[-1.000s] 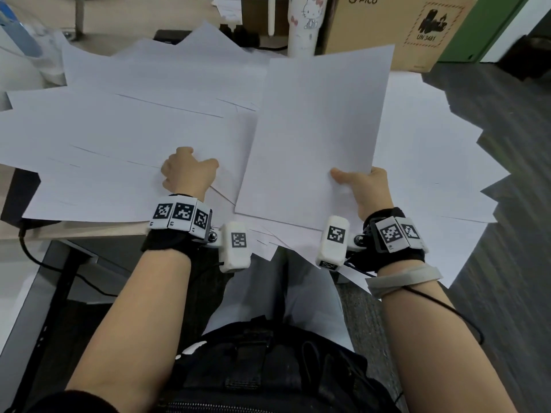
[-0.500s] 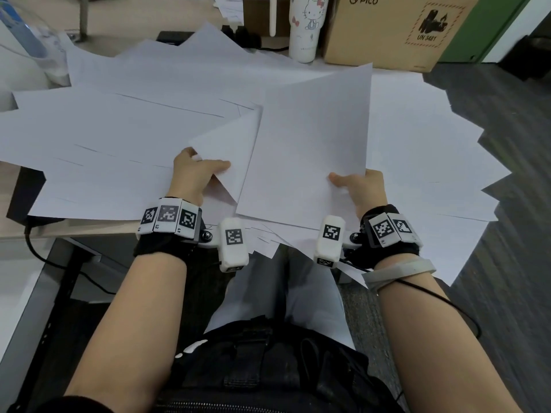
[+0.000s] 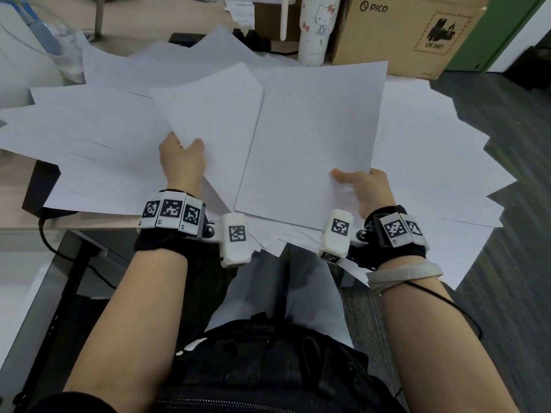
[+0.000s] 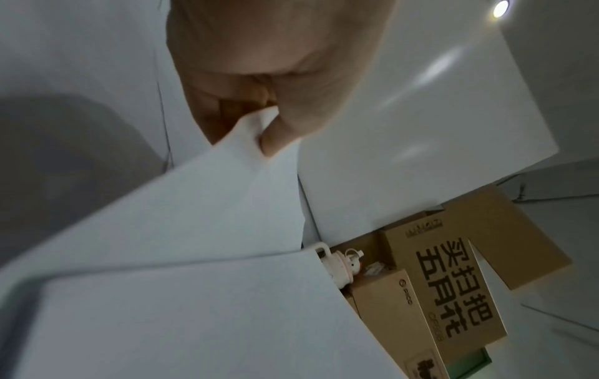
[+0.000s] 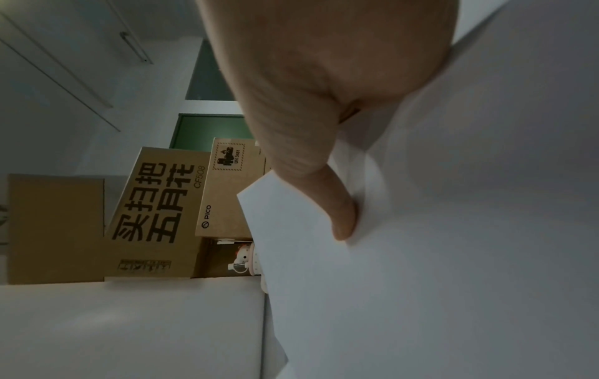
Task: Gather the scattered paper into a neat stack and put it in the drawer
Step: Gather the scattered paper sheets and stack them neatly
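Many white paper sheets (image 3: 98,126) lie fanned across the desk, overhanging its front and right edges. My right hand (image 3: 362,186) holds a lifted sheet (image 3: 313,138) by its near right corner, thumb on top; the right wrist view shows the thumb (image 5: 340,220) pressing on that paper (image 5: 421,256). My left hand (image 3: 183,158) pinches the near corner of another lifted sheet (image 3: 214,114) just left of it. In the left wrist view the thumb (image 4: 278,133) and fingers pinch that sheet's corner (image 4: 252,128). No drawer is in view.
A white cartoon-cat tumbler (image 3: 317,28) and a brown PICO cardboard box (image 3: 408,31) stand at the back of the desk. A black device (image 3: 38,186) lies under the paper at the left. Grey carpet (image 3: 521,144) lies to the right; my lap is below the desk edge.
My left hand has taken a sheet by its corner, lifted it and brought it up beside the sheet in my right hand. The right hand's sheet has tilted slightly.
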`<state>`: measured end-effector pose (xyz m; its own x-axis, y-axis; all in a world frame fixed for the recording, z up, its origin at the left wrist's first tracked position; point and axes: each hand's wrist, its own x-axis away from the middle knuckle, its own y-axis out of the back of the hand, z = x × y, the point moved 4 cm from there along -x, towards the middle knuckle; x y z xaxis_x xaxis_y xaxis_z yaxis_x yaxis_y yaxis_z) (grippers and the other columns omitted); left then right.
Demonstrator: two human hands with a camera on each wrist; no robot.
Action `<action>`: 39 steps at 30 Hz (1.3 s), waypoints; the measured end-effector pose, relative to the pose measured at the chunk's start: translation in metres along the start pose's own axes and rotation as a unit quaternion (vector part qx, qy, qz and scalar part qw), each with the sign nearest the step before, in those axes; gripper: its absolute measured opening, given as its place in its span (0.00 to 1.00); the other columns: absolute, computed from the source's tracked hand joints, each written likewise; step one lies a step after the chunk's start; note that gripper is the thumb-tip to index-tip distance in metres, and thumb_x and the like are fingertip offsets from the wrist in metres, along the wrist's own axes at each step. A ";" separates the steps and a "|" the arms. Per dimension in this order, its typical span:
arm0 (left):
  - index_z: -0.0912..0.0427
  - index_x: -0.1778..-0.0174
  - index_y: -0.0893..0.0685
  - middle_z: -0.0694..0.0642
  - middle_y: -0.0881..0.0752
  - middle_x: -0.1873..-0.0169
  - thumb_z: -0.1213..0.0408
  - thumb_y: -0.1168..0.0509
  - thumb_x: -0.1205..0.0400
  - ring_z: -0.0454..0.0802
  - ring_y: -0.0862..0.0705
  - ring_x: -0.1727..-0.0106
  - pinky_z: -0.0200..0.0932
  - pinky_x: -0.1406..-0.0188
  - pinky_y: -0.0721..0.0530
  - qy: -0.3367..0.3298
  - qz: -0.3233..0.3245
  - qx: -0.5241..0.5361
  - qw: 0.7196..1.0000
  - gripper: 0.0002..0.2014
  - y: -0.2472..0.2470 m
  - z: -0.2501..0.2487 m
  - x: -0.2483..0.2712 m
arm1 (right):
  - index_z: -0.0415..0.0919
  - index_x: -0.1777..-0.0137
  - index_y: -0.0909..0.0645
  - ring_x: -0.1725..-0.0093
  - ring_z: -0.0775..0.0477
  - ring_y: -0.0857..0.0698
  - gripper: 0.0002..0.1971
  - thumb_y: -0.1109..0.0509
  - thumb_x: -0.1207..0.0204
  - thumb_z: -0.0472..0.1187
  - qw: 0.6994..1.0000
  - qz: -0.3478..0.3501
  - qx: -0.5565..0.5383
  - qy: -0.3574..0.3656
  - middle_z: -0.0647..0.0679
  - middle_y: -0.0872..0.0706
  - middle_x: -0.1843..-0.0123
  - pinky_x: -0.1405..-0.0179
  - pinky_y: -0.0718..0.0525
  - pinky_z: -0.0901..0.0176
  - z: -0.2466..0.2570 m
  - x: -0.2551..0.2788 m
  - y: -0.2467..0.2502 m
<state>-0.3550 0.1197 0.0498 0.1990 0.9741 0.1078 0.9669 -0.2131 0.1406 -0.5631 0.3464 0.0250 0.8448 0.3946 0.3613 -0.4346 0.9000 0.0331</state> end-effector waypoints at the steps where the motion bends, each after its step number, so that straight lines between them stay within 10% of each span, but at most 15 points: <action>1: 0.53 0.63 0.24 0.50 0.19 0.64 0.70 0.36 0.20 0.51 0.19 0.56 0.46 0.52 0.18 0.006 -0.012 0.022 1.000 0.09 0.005 0.002 -0.002 | 0.36 0.51 0.17 0.57 0.45 0.14 0.11 0.22 0.31 0.29 1.000 0.002 -0.001 0.001 0.47 0.13 0.57 0.59 0.16 0.59 0.000 0.001 -0.003; 5: 0.60 0.45 0.19 0.56 0.13 0.50 0.73 0.31 0.21 0.53 0.14 0.49 0.48 0.47 0.14 0.073 0.119 0.018 0.990 0.11 0.004 0.012 0.001 | 0.34 0.48 0.18 0.54 0.44 0.15 0.13 0.23 0.31 0.28 1.000 0.001 0.008 -0.002 0.43 0.13 0.52 0.59 0.16 0.59 -0.002 0.003 -0.014; 10: 0.62 0.58 0.20 0.58 0.15 0.61 0.83 0.36 0.22 0.53 0.15 0.63 0.41 0.69 0.12 0.120 0.229 -0.080 0.963 0.10 -0.002 0.017 0.017 | 0.32 0.48 0.18 0.55 0.43 0.16 0.13 0.23 0.31 0.28 1.000 0.004 0.020 0.000 0.41 0.14 0.50 0.64 0.17 0.62 -0.003 0.006 -0.026; 15: 0.62 0.65 0.22 0.57 0.21 0.65 0.79 0.42 0.24 0.50 0.24 0.61 0.43 0.62 0.26 0.006 0.079 -0.065 0.995 0.10 0.018 0.008 -0.003 | 0.28 0.42 0.18 0.50 0.42 0.15 0.18 0.22 0.32 0.29 1.000 0.006 0.024 0.000 0.40 0.13 0.48 0.51 0.16 0.56 -0.002 0.007 -0.036; 18: 0.52 0.74 0.33 0.46 0.31 0.75 0.76 0.44 0.24 0.49 0.34 0.70 0.39 0.67 0.35 -0.081 -0.046 -0.039 0.995 0.16 0.042 -0.009 -0.012 | 0.32 0.45 0.17 0.55 0.46 0.15 0.15 0.23 0.31 0.29 0.999 0.023 0.027 0.004 0.43 0.13 0.50 0.61 0.17 0.63 -0.001 0.008 -0.043; 22: 0.63 0.60 0.19 0.51 0.16 0.65 0.74 0.44 0.23 0.47 0.19 0.63 0.41 0.55 0.19 -0.188 -0.118 -0.008 0.975 0.09 0.067 -0.043 -0.014 | 0.34 0.46 0.17 0.54 0.44 0.15 0.13 0.23 0.31 0.28 0.998 0.036 0.059 -0.001 0.43 0.13 0.50 0.64 0.19 0.63 -0.004 0.009 -0.053; 28: 0.54 0.65 0.25 0.47 0.23 0.70 0.71 0.43 0.24 0.45 0.28 0.66 0.36 0.61 0.25 -0.272 -0.094 0.068 0.955 0.08 0.074 -0.084 -0.010 | 0.31 0.43 0.15 0.46 0.37 0.13 0.18 0.21 0.34 0.30 0.994 0.029 0.103 -0.015 0.39 0.11 0.46 0.40 0.15 0.44 -0.007 0.009 -0.057; 34: 0.66 0.50 0.17 0.43 0.18 0.64 0.75 0.44 0.22 0.34 0.22 0.65 0.31 0.55 0.23 -0.285 -0.110 0.119 0.945 0.11 0.070 -0.091 -0.004 | 0.31 0.44 0.15 0.45 0.38 0.12 0.16 0.22 0.33 0.30 0.992 0.033 0.116 -0.025 0.39 0.11 0.47 0.41 0.15 0.47 -0.006 0.010 -0.057; 39: 0.51 0.64 0.22 0.47 0.18 0.66 0.72 0.43 0.25 0.43 0.23 0.64 0.40 0.57 0.20 -0.243 -0.077 0.068 0.965 0.10 0.058 -0.072 -0.017 | 0.31 0.41 0.16 0.49 0.40 0.14 0.15 0.25 0.27 0.34 0.993 0.037 0.108 -0.026 0.39 0.12 0.45 0.44 0.15 0.50 -0.003 0.010 -0.056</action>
<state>-0.3139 0.0858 0.1265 0.0713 0.9210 -0.3831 0.9964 -0.0836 -0.0155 -0.5295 0.3002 0.0244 0.7937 0.4429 0.4170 -0.5560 0.8063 0.2018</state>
